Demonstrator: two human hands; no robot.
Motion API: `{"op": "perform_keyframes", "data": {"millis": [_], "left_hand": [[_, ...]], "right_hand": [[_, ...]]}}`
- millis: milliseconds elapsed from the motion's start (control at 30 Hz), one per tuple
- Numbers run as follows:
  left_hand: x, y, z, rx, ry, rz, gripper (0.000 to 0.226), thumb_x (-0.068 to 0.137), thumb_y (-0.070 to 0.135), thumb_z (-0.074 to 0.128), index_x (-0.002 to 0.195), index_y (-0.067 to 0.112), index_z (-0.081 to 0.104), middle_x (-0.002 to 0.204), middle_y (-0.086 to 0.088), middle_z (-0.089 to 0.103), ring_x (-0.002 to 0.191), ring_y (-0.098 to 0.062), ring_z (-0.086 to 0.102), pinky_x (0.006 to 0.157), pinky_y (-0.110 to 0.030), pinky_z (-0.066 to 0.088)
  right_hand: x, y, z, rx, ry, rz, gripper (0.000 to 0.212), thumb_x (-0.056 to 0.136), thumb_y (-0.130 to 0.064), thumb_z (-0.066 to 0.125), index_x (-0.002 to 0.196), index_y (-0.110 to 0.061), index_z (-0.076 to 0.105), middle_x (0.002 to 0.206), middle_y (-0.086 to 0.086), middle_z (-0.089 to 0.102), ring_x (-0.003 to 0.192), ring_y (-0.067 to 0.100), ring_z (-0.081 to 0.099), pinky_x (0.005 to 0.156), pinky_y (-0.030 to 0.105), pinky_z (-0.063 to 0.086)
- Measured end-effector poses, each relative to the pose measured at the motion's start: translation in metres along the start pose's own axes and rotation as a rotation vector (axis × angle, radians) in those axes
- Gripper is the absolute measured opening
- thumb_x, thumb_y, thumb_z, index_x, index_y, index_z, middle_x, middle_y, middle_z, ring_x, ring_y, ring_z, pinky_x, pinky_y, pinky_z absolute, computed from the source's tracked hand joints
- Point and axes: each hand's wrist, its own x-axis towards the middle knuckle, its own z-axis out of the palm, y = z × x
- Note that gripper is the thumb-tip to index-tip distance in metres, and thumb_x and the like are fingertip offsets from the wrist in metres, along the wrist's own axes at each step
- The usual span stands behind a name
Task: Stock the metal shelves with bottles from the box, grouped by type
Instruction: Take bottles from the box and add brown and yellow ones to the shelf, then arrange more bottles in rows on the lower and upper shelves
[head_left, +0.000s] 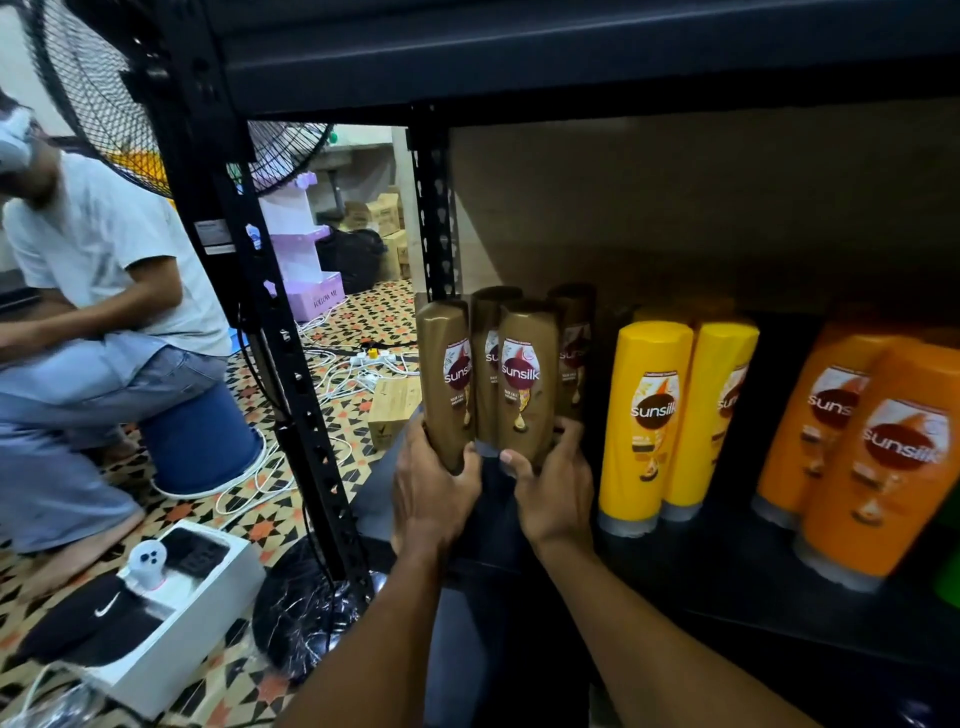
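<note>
Several brown Sunsilk bottles (524, 379) stand bunched at the left end of the black metal shelf (727, 582). My left hand (431, 488) grips the bottom of the leftmost brown bottle (447, 384). My right hand (556, 483) grips the base of the front middle brown bottle, fingers wrapped round its right side. Two yellow Sunsilk bottles (644, 415) stand to the right of them. Further right stand two orange Sunsilk bottles (883, 467). The box is not in view.
The shelf's black upright post (434, 208) rises just left of the brown bottles. A person (104, 291) sits on a blue stool (202, 441) at left. A standing fan (130, 93), white cables (353, 364) and a white box (171, 613) lie on the patterned floor.
</note>
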Motion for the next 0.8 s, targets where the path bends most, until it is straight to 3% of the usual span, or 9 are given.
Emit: {"op": "perform_keyframes", "data": {"millis": [100, 233, 367, 533, 800], "left_hand": [[0.0002, 0.0004, 0.0001, 0.007, 0.001, 0.012, 0.057, 0.087, 0.032, 0.075, 0.135, 0.019, 0.049, 0.116, -0.002, 0.065, 0.102, -0.022, 0.063, 0.086, -0.035, 0.054], [0.0000, -0.0007, 0.0008, 0.050, -0.015, 0.028, 0.052, 0.090, 0.034, 0.073, 0.134, 0.019, 0.049, 0.119, -0.001, 0.063, 0.100, -0.017, 0.056, 0.083, -0.027, 0.043], [-0.0003, -0.0015, 0.0007, 0.065, -0.023, 0.049, 0.051, 0.093, 0.036, 0.071, 0.134, 0.017, 0.049, 0.124, -0.004, 0.062, 0.111, -0.025, 0.059, 0.089, -0.035, 0.049], [-0.0012, -0.0017, 0.0007, 0.050, -0.015, 0.064, 0.049, 0.093, 0.034, 0.072, 0.134, 0.017, 0.050, 0.123, -0.004, 0.063, 0.111, -0.024, 0.059, 0.088, -0.031, 0.046], [0.0006, -0.0042, 0.0018, 0.051, -0.027, 0.058, 0.049, 0.092, 0.035, 0.072, 0.133, 0.016, 0.052, 0.122, -0.005, 0.063, 0.110, -0.025, 0.059, 0.093, -0.040, 0.052]], "right_hand": [[0.0006, 0.0005, 0.0000, -0.038, -0.004, -0.009, 0.059, 0.088, -0.029, 0.074, 0.135, -0.016, 0.041, 0.130, 0.009, 0.060, 0.117, 0.027, 0.059, 0.084, 0.026, 0.041], [0.0018, 0.0022, 0.0032, -0.103, 0.036, -0.047, 0.060, 0.087, -0.029, 0.076, 0.135, -0.015, 0.042, 0.132, 0.010, 0.054, 0.119, 0.028, 0.055, 0.093, 0.034, 0.045], [0.0031, 0.0031, 0.0058, -0.182, 0.066, -0.051, 0.062, 0.086, -0.030, 0.075, 0.136, -0.014, 0.042, 0.135, 0.012, 0.047, 0.123, 0.029, 0.051, 0.098, 0.039, 0.046], [0.0039, 0.0043, 0.0079, -0.179, 0.073, -0.061, 0.064, 0.085, -0.027, 0.076, 0.138, -0.014, 0.042, 0.137, 0.010, 0.048, 0.126, 0.027, 0.050, 0.102, 0.041, 0.046], [0.0033, 0.0027, 0.0062, -0.181, 0.035, -0.040, 0.067, 0.090, -0.029, 0.072, 0.144, -0.015, 0.036, 0.142, 0.010, 0.046, 0.129, 0.027, 0.049, 0.100, 0.036, 0.044]]}}
